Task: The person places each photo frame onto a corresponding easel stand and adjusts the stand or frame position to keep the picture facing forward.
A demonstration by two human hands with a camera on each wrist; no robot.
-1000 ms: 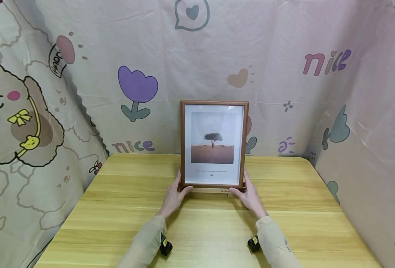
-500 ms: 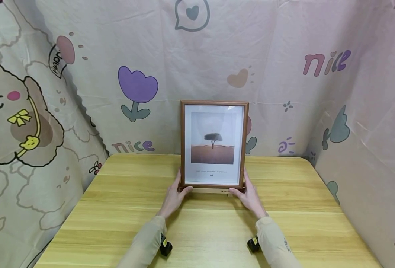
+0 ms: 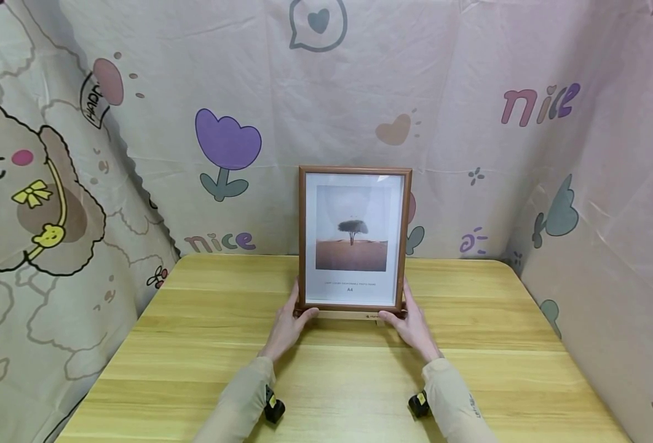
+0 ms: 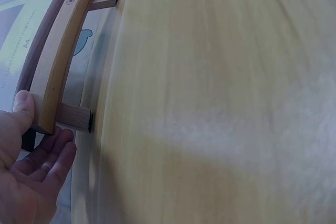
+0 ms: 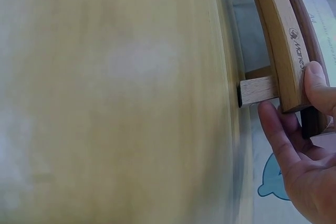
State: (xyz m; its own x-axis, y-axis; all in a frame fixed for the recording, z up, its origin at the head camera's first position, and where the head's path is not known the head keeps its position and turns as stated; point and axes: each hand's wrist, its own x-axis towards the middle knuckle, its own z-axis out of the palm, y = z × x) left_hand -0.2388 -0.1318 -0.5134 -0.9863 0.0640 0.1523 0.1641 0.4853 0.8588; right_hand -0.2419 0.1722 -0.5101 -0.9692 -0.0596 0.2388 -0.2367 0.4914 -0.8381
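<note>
A brown picture frame (image 3: 352, 246) with a tree print stands upright at the back middle of the table. Its lower edge sits on the pale wooden ledge of a small easel (image 3: 348, 315), lettering on the ledge. My left hand (image 3: 284, 329) holds the lower left corner, thumb in front and fingers behind. Likewise, my right hand (image 3: 413, 326) holds the lower right corner. In the left wrist view the thumb lies at the ledge's end (image 4: 50, 93), fingers curled below. The right wrist view shows the right hand (image 5: 310, 166) around the other end, beside a short wooden foot (image 5: 258, 91).
The light wooden table (image 3: 193, 369) has rounded back corners. A printed cloth (image 3: 443, 74) hangs close behind the frame and along both sides. Black wrist cameras (image 3: 273, 407) are strapped at both sleeves.
</note>
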